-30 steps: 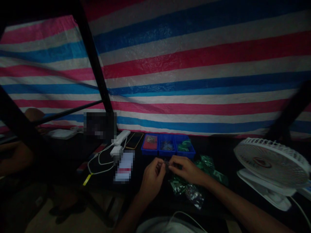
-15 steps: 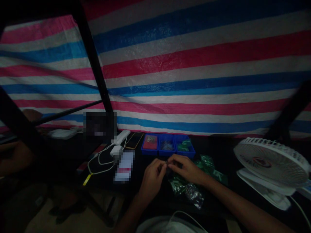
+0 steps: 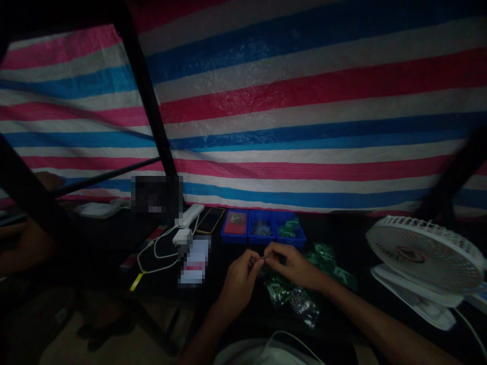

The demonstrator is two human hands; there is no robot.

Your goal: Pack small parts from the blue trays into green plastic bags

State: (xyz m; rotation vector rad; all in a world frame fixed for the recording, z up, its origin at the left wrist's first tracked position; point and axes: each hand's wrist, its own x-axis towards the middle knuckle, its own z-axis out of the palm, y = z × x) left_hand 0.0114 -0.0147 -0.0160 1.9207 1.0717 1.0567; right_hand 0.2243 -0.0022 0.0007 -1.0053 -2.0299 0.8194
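My left hand (image 3: 242, 276) and my right hand (image 3: 291, 264) meet over the black table, fingertips pinched together around a tiny shiny piece (image 3: 263, 257), too small and dark to name. Just beyond them stand three joined blue bins: a left bin (image 3: 234, 238) with a reddish bottom and small metal bits, a middle bin (image 3: 261, 239) with small greyish parts, and a right bin (image 3: 300, 238) with green-and-white packets. Below my right hand lie glossy green and clear plastic bags (image 3: 292, 300). More green packets (image 3: 330, 263) lie beyond my right wrist.
A white fan (image 3: 422, 258) stands at the right. Left of the bins are a phone (image 3: 210, 219), a white power strip (image 3: 191, 215), looped white cables (image 3: 157, 268) and a blurred-out pale item (image 3: 195, 261). At far left, another person's arm (image 3: 26, 248) shows behind a black frame post.
My fingertips have shifted slightly apart, and the small shiny piece between them shows more clearly. Everything else on the table stays in place.
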